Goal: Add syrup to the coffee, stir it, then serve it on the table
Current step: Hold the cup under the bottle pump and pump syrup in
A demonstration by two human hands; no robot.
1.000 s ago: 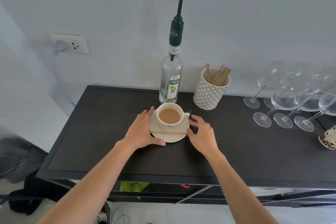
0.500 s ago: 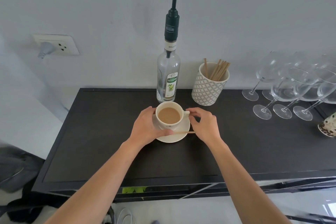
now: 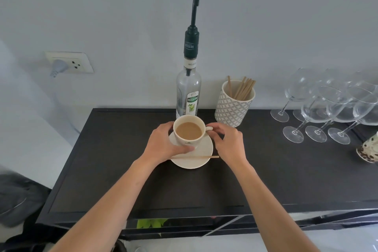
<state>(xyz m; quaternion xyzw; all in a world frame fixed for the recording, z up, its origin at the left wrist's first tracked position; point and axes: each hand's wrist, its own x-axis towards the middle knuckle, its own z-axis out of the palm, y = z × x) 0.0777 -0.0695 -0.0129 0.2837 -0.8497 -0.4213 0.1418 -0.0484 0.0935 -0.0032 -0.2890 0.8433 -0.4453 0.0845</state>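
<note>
A cream cup of milky coffee [image 3: 189, 132] stands on a cream saucer [image 3: 199, 154] on the black table [image 3: 102, 159]. My left hand [image 3: 163, 145] wraps the cup's left side, thumb across its front. My right hand [image 3: 228, 142] pinches the cup's handle on the right. A wooden stir stick [image 3: 202, 157] lies across the saucer's near part. Just behind the cup stands the clear syrup bottle [image 3: 189, 92] with a tall dark green pump.
A patterned white holder [image 3: 233, 106] of wooden stir sticks sits right of the bottle. Several empty wine glasses [image 3: 327, 108] crowd the table's right end, with a spotted ceramic piece [image 3: 369, 150] at the far right edge. A wall socket [image 3: 69, 62] is at left.
Both hands moved off the saucer's edges and closed on the cup: the left around its side, the right on its handle. The view shifted slightly.
</note>
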